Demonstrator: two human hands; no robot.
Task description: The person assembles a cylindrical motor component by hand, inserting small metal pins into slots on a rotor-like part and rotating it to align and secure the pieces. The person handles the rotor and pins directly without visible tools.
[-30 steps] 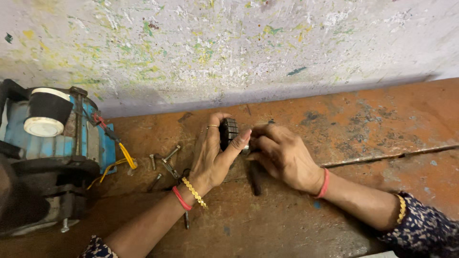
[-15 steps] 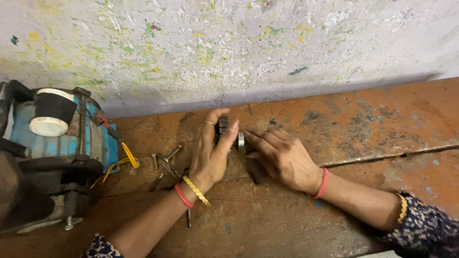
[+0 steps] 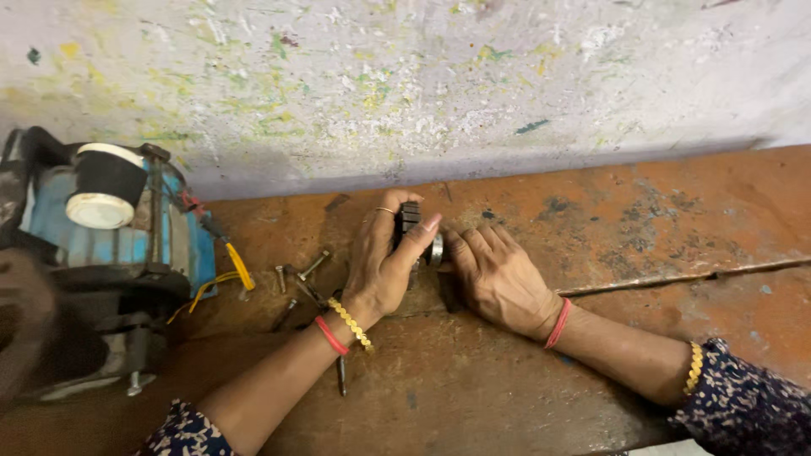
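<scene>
My left hand (image 3: 386, 262) wraps around a small black ribbed part (image 3: 409, 221) that stands on the rusty orange-brown bench (image 3: 642, 219) near the wall. A shiny round metal piece (image 3: 436, 250) shows on its right side. My right hand (image 3: 500, 279) lies palm down beside it, fingertips touching the metal piece. Both wrists wear red and gold bangles. What lies under the right palm is hidden.
A blue electric motor (image 3: 93, 253) with a black-and-white cap and red, yellow and black wires sits at the left. Several loose bolts (image 3: 297, 274) lie between it and my left hand. A paint-speckled wall (image 3: 405, 84) runs along the back.
The camera view has shifted slightly. My left thumb has come over the black part, and my right hand has flattened and drawn closer to the metal piece.
</scene>
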